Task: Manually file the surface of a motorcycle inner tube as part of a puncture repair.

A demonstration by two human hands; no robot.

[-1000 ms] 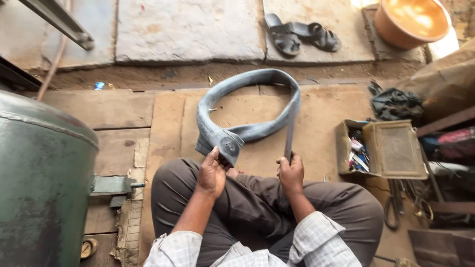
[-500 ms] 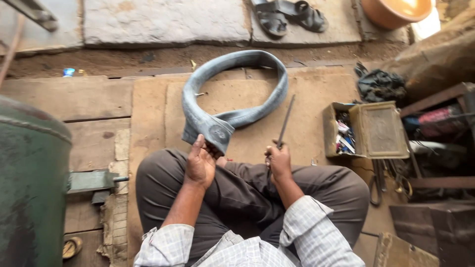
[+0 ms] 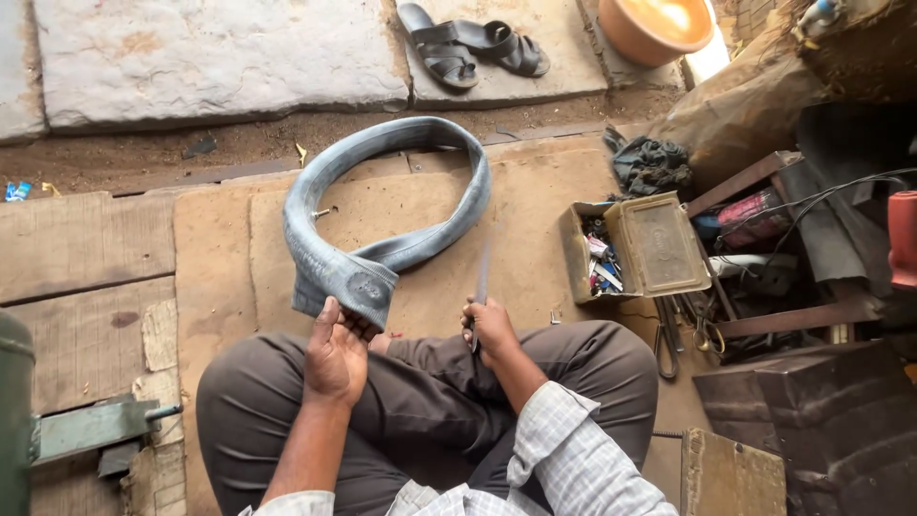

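Observation:
I sit cross-legged on a wooden platform. A grey rubber inner tube (image 3: 382, 182) lies folded in a loop on the boards in front of my knees. My left hand (image 3: 336, 358) grips its doubled end, where a round patch shows. My right hand (image 3: 491, 330) is closed around the handle of a thin metal rasp (image 3: 480, 282), whose blade points away from me and stands beside the tube's right strand without touching it.
An open metal toolbox (image 3: 635, 247) with small parts sits to the right, with scissors and pliers (image 3: 688, 330) below it. A dark rag (image 3: 648, 162), a pair of sandals (image 3: 473, 43) and an orange basin (image 3: 654, 24) lie farther off. A green tank (image 3: 14, 420) stands at left.
The view has shifted left. My right hand drew the rasp back off the tube towards my knee. My left hand stays on the folded end.

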